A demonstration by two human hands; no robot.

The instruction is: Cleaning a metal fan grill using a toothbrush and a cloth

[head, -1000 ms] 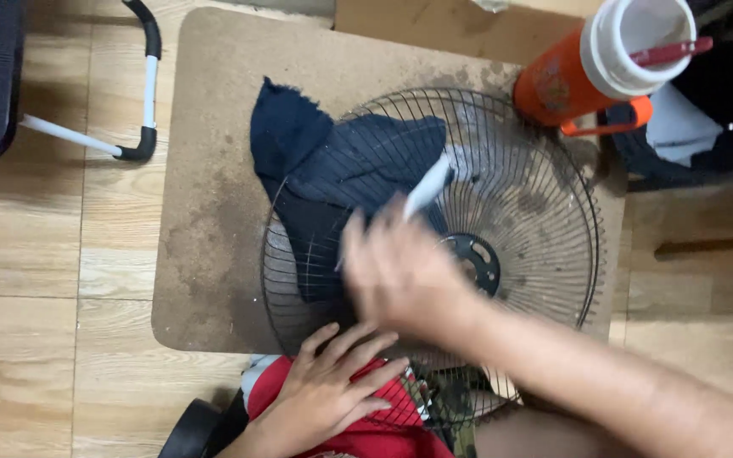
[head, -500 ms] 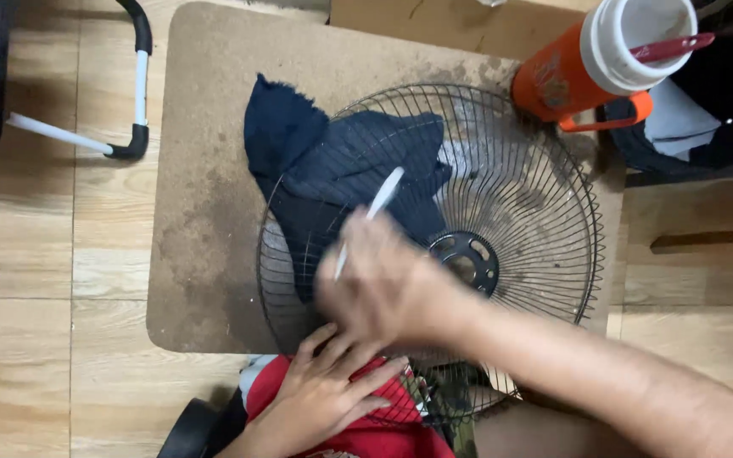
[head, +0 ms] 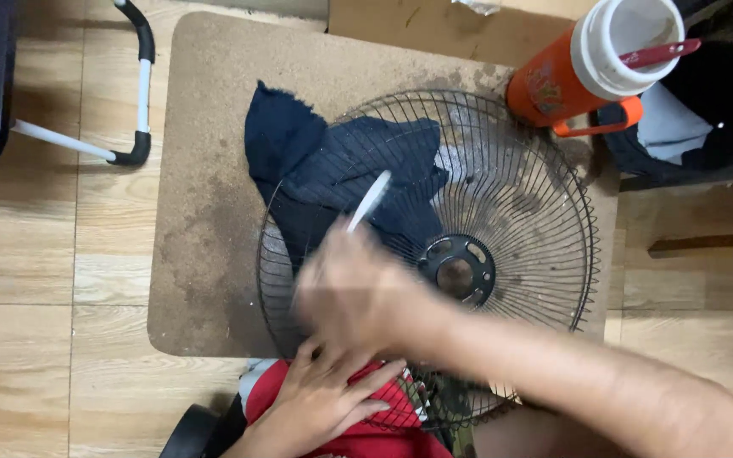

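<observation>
Over the last second the right hand point(head: 358, 293), its grip closed on a thin white tool point(head: 369, 200), has slid leftward across the wire fan guard point(head: 519, 212), suggesting scrubbing strokes. The left hand point(head: 328, 394), fingers spread flat, steadies the guard's near rim. An orange, white-lidded jug point(head: 591, 72) stands at the surface's far right corner.

fan grille point(head: 519, 212): round wire, flat on board; white brush point(head: 369, 200): tilted over it

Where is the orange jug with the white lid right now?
In the head view, the orange jug with the white lid is at the upper right, on the brown board's corner, beside the round wire fan guard's rim.
</observation>
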